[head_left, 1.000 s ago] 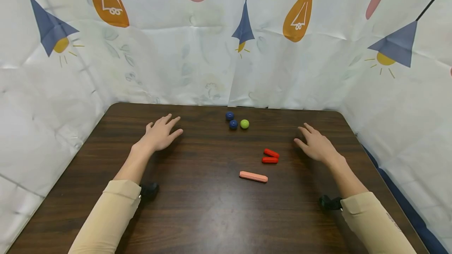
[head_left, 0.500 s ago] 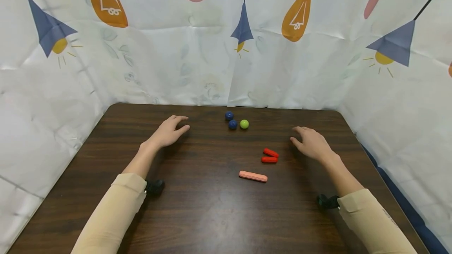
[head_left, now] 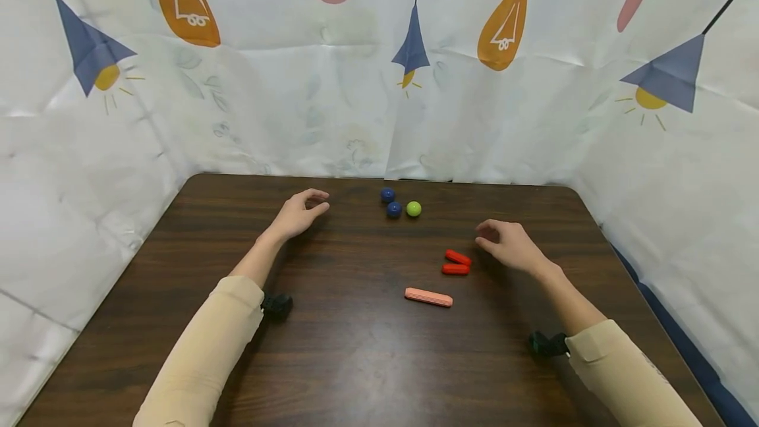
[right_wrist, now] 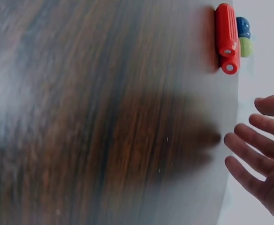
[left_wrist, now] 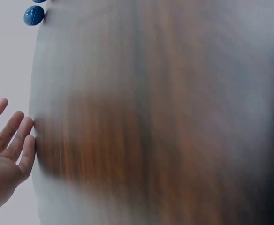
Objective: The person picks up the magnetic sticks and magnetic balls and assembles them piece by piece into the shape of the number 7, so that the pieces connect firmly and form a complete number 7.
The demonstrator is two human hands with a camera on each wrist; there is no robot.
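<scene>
My left hand (head_left: 298, 215) hovers over the back left of the table, left of two dark blue balls (head_left: 394, 209) and a green ball (head_left: 414, 209). Its fingers are loosely bent and hold nothing. Toward the right, my right hand (head_left: 508, 242) is also empty, fingers relaxed, close to two short red sticks (head_left: 455, 269). Those sticks lie almost side by side; the right wrist view shows a pale round hole in the end of each red stick (right_wrist: 226, 28). A longer salmon-pink ribbed stick (head_left: 428, 297) lies nearer to me, apart from both hands.
The dark wood-grain table (head_left: 367, 361) has rounded far corners. A white curtain (head_left: 267, 104) printed with lamps and bulbs hangs round its back and sides. Each wrist wears a black strap-on device, such as the left one (head_left: 277, 306).
My left hand has moved right toward the balls, and my right hand has moved left toward the red sticks. The fingers of both have bent from spread to loosely curved. The objects stay put.
</scene>
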